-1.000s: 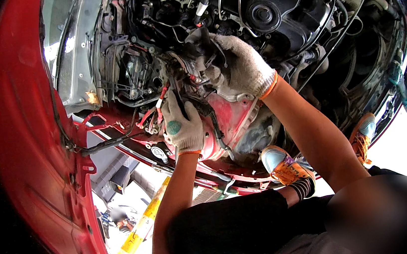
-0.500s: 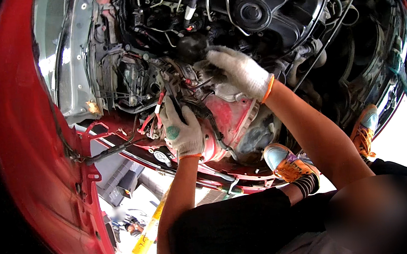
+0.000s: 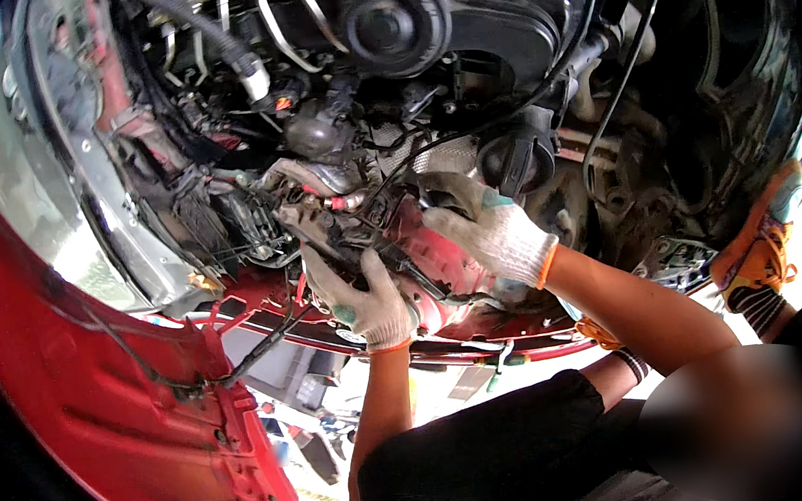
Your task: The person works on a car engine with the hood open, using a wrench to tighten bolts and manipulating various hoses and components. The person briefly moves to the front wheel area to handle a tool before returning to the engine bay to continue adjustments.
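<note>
My gloved left hand (image 3: 362, 299) reaches into dark brackets and wiring (image 3: 318, 220) beside a red body panel (image 3: 431, 252); its fingers and thumb curve around a dark part that I cannot identify. My gloved right hand (image 3: 493, 235) is right of it, fingers curled over the panel beside a black cable (image 3: 392, 174), with what they grip hidden. A dark rounded component (image 3: 318, 133) sits above both hands, near a red-banded connector (image 3: 346, 202). A round black part (image 3: 520, 163) lies just beyond my right hand.
The engine cover (image 3: 501, 1) and metal pipes (image 3: 277, 32) fill the top. A red fender (image 3: 92, 404) and windscreen (image 3: 24, 194) are on the left. My dark-trousered leg (image 3: 483, 449) crosses the bottom; an orange shoe (image 3: 758, 254) rests at the right edge.
My right hand has come down from the dark component to beside the red panel. My left hand stays among the brackets. The camera view has shifted, bringing the engine cover closer.
</note>
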Action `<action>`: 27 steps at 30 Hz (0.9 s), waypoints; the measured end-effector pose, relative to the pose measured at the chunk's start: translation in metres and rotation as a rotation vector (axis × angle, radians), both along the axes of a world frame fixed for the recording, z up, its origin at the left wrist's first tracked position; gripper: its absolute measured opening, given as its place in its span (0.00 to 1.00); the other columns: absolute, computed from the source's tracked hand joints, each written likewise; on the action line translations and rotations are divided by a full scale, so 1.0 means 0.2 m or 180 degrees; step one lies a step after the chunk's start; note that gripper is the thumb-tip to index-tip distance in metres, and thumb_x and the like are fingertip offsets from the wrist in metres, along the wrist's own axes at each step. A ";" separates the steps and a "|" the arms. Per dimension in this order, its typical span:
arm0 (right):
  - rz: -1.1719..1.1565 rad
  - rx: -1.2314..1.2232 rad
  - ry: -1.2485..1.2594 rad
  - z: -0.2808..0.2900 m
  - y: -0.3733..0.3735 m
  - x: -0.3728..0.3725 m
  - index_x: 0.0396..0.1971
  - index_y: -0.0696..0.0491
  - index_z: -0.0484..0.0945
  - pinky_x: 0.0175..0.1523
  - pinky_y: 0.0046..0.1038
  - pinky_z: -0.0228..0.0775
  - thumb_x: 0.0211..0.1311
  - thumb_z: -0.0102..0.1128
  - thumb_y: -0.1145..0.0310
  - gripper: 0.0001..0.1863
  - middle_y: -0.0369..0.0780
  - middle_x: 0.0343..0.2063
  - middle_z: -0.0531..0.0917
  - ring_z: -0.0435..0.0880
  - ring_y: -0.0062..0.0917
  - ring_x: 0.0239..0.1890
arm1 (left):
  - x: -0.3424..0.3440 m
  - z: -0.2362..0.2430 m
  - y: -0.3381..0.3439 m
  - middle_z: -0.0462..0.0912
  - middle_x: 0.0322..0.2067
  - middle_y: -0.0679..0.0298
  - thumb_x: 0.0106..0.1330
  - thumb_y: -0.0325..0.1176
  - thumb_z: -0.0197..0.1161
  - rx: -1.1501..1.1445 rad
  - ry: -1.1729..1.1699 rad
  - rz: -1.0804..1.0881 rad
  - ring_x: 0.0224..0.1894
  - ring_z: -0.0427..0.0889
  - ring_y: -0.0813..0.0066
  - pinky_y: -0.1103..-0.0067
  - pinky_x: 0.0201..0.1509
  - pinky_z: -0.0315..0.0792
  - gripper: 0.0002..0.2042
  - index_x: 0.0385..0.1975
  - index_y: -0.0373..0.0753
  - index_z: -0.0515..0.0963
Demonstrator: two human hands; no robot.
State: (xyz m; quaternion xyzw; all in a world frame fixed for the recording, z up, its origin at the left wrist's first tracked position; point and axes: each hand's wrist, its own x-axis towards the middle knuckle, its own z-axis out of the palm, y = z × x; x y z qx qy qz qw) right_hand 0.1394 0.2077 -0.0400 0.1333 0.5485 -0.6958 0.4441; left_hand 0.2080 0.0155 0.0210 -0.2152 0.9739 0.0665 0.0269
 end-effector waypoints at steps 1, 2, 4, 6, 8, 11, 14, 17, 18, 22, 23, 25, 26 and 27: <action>-0.0111 -0.0045 -0.0096 -0.01 0.02 0.04 0.68 0.61 0.68 0.67 0.36 0.69 0.72 0.60 0.53 0.33 0.57 0.58 0.81 0.80 0.46 0.63 | -0.01 0.00 0.01 0.65 0.69 0.36 0.73 0.41 0.61 0.0150 -0.0028 0.0143 0.70 0.66 0.40 0.56 0.75 0.59 0.37 0.75 0.27 0.56; -0.0002 0.0381 0.0058 -0.04 0.02 0.11 0.63 0.59 0.74 0.61 0.39 0.73 0.72 0.60 0.54 0.29 0.57 0.54 0.83 0.83 0.50 0.56 | -0.03 0.01 0.04 0.64 0.70 0.36 0.73 0.42 0.61 0.0279 -0.0064 0.0295 0.70 0.66 0.41 0.56 0.75 0.59 0.37 0.75 0.27 0.56; 0.0509 0.0221 0.0502 -0.09 0.07 0.15 0.59 0.58 0.77 0.54 0.42 0.76 0.72 0.61 0.53 0.26 0.57 0.48 0.84 0.85 0.52 0.48 | -0.02 0.02 0.03 0.60 0.72 0.36 0.75 0.41 0.58 0.0393 -0.0179 0.0538 0.72 0.66 0.45 0.59 0.76 0.59 0.37 0.76 0.25 0.53; 0.0611 0.0339 0.1185 -0.18 0.07 0.29 0.53 0.56 0.80 0.44 0.44 0.76 0.70 0.63 0.53 0.23 0.55 0.40 0.85 0.85 0.51 0.38 | -0.03 -0.01 0.00 0.58 0.73 0.36 0.76 0.41 0.56 0.0467 -0.0094 0.0196 0.73 0.64 0.45 0.61 0.77 0.58 0.36 0.75 0.23 0.52; 0.0326 0.0241 0.0727 -0.21 0.05 0.36 0.50 0.55 0.82 0.38 0.45 0.76 0.69 0.64 0.52 0.22 0.54 0.34 0.85 0.85 0.50 0.31 | -0.04 -0.04 -0.01 0.56 0.74 0.36 0.79 0.41 0.51 0.0540 -0.0075 0.0180 0.74 0.63 0.46 0.61 0.78 0.56 0.35 0.75 0.20 0.50; 0.0143 0.0202 0.0467 -0.21 0.06 0.38 0.45 0.56 0.84 0.37 0.44 0.76 0.67 0.65 0.48 0.23 0.52 0.26 0.84 0.86 0.47 0.31 | -0.07 -0.08 -0.04 0.55 0.75 0.35 0.82 0.37 0.45 0.0626 0.0051 -0.0149 0.75 0.62 0.50 0.62 0.79 0.57 0.31 0.75 0.21 0.48; 0.0086 0.0089 0.0292 -0.20 0.05 0.34 0.45 0.58 0.83 0.38 0.43 0.77 0.68 0.63 0.47 0.25 0.52 0.26 0.84 0.86 0.46 0.32 | -0.04 -0.07 -0.05 0.56 0.75 0.36 0.82 0.35 0.44 0.0490 -0.0139 0.0031 0.76 0.62 0.50 0.63 0.79 0.58 0.31 0.75 0.21 0.48; 0.0186 0.0211 0.0683 -0.20 0.02 0.31 0.47 0.58 0.82 0.40 0.43 0.78 0.69 0.62 0.48 0.25 0.52 0.27 0.84 0.86 0.46 0.33 | -0.08 -0.06 -0.03 0.49 0.76 0.31 0.80 0.29 0.40 0.0497 -0.0223 -0.0197 0.79 0.53 0.43 0.60 0.82 0.51 0.28 0.73 0.15 0.47; 0.0216 0.0376 0.1106 -0.20 0.02 0.28 0.48 0.57 0.82 0.41 0.43 0.78 0.69 0.62 0.49 0.25 0.52 0.29 0.85 0.86 0.47 0.34 | -0.08 -0.06 -0.03 0.49 0.76 0.31 0.80 0.29 0.41 0.0663 -0.0127 -0.0011 0.79 0.54 0.43 0.60 0.82 0.51 0.29 0.73 0.15 0.46; 0.0314 0.0947 0.2680 -0.17 -0.01 0.16 0.55 0.55 0.80 0.49 0.43 0.78 0.67 0.63 0.50 0.26 0.52 0.41 0.86 0.86 0.46 0.42 | -0.14 -0.07 0.03 0.57 0.73 0.30 0.79 0.30 0.44 0.0676 0.0164 -0.0150 0.75 0.62 0.42 0.60 0.77 0.60 0.30 0.74 0.18 0.50; 0.0144 0.0691 0.2110 -0.15 -0.04 0.11 0.58 0.54 0.79 0.52 0.43 0.77 0.66 0.63 0.51 0.27 0.52 0.44 0.86 0.85 0.45 0.43 | -0.14 -0.06 0.04 0.54 0.74 0.32 0.79 0.32 0.44 0.0675 0.0045 0.0002 0.76 0.60 0.44 0.61 0.78 0.59 0.30 0.75 0.19 0.48; -0.0039 0.0264 0.1302 -0.10 -0.08 0.03 0.62 0.55 0.76 0.56 0.41 0.76 0.66 0.63 0.54 0.29 0.52 0.48 0.85 0.85 0.44 0.47 | -0.11 -0.04 0.03 0.49 0.77 0.37 0.81 0.35 0.42 0.0682 -0.0191 0.0315 0.78 0.57 0.49 0.63 0.80 0.56 0.32 0.77 0.22 0.44; -0.0077 0.0096 0.1061 -0.07 -0.09 -0.01 0.64 0.56 0.75 0.57 0.40 0.76 0.66 0.62 0.56 0.30 0.53 0.49 0.85 0.85 0.43 0.49 | -0.08 -0.03 0.00 0.50 0.77 0.37 0.80 0.34 0.41 0.0684 -0.0336 0.0588 0.78 0.57 0.50 0.64 0.80 0.57 0.32 0.76 0.22 0.44; -0.0099 -0.0059 0.0832 -0.04 -0.10 -0.08 0.66 0.57 0.73 0.59 0.39 0.75 0.66 0.61 0.58 0.31 0.53 0.50 0.85 0.85 0.43 0.51 | -0.09 -0.04 -0.02 0.51 0.77 0.36 0.79 0.32 0.41 0.0750 -0.0280 0.0400 0.78 0.57 0.49 0.63 0.79 0.57 0.31 0.76 0.21 0.44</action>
